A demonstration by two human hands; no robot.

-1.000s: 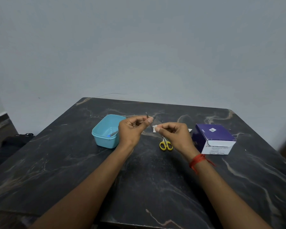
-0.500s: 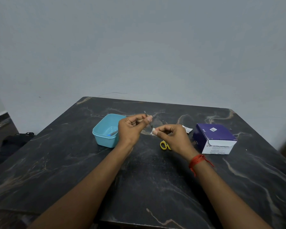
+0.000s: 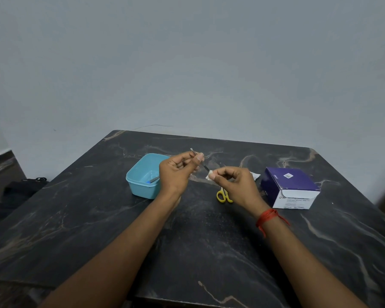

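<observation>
1. Left hand (image 3: 178, 174): the thumb and curled fingers pinch a thin metal instrument (image 3: 206, 167) near its middle. The rod is slanted, with one flat end showing above the thumb and the other pointing down toward the right hand.
2. Right hand (image 3: 238, 185): the fingertips are closed in a narrow pinch on a small white pad (image 3: 210, 175), held up off the table (image 3: 187, 241).
3. The pad sits at the lower end of the instrument. Whether the two actually touch cannot be confirmed.
4. Just left of the left-hand grip is a light blue tub (image 3: 140, 190), open, with a slim grey item (image 3: 153, 180) lying inside. The left hand covers the tub's right wall.
5. Below the right-hand grip, yellow-handled scissors (image 3: 223, 195) lie flat on the table. Their blades are hidden by the hand.
6. Behind the right hand lies a white wrapper (image 3: 255, 175), partly covered by the fingers.
7. Right of the right-hand grip, standing apart, is a purple and white box (image 3: 289, 185).
8. A red thread (image 3: 268, 217) is tied round the right wrist.
</observation>
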